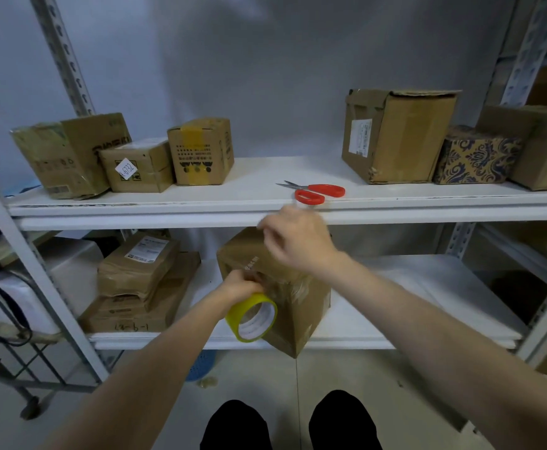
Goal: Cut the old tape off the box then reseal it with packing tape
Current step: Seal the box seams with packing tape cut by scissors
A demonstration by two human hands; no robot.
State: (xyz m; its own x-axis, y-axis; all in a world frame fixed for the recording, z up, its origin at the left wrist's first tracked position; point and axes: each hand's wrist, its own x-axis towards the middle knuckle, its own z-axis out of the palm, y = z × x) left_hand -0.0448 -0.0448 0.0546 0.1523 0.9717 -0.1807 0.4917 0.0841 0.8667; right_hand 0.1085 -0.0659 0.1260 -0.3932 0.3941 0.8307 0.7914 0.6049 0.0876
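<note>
I'm watching L hand (242,286) gripping tape roll (253,319) against box (301,306), prob. for tension, while R hand (298,240) is blurring above, grip unclear.

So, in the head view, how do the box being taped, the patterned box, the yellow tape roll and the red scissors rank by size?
1. box being taped (nearer the camera, so unsure)
2. patterned box
3. yellow tape roll and red scissors: about alike, not ranked
</note>
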